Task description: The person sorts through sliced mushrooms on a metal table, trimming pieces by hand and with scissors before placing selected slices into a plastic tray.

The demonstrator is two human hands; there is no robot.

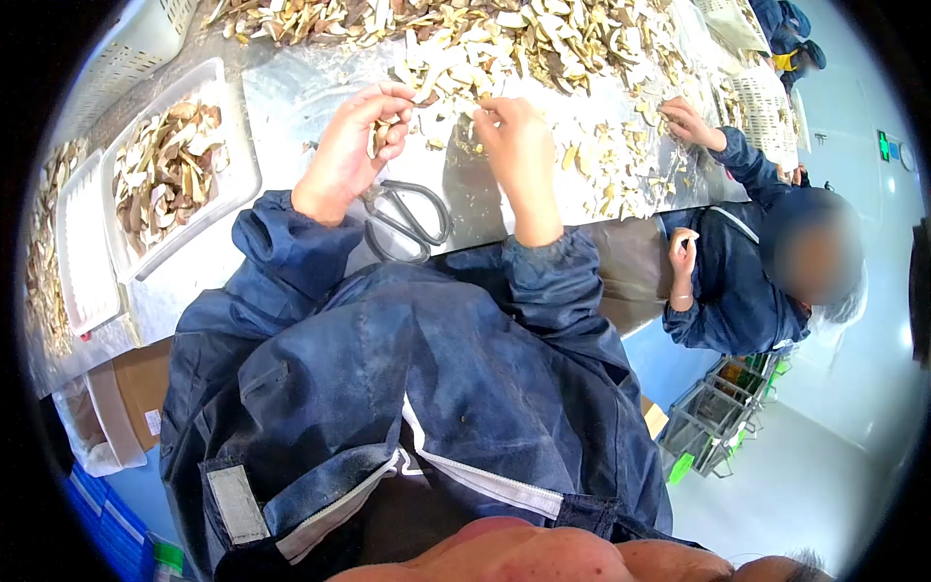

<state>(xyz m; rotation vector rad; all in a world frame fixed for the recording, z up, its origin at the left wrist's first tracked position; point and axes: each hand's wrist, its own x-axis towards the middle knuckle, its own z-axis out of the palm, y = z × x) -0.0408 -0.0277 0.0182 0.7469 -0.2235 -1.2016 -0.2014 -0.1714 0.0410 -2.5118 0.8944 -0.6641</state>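
My left hand (pixel 354 145) is curled around a few dried mushroom slices (pixel 382 134), and a darker piece shows at its fingertips. To its right, my right hand (pixel 521 160) hovers over the metal table (pixel 315 87) with thumb and fingers pinched together; whatever they hold, if anything, is hidden. Between my wrists, near the table's front edge, lies a pair of scissors (pixel 419 219) with dark handles. Beyond both hands spreads a large heap of sliced dried mushrooms (pixel 543 44).
At left stands a white tub (pixel 254 160) of mushroom slices, with a white tray (pixel 85 252) beside it. A perforated crate (pixel 131 63) is at the upper left. On the right, a co-worker (pixel 727 262) reaches one hand toward scattered small pieces (pixel 611 165). Another crate (pixel 766 107) stands farther right.
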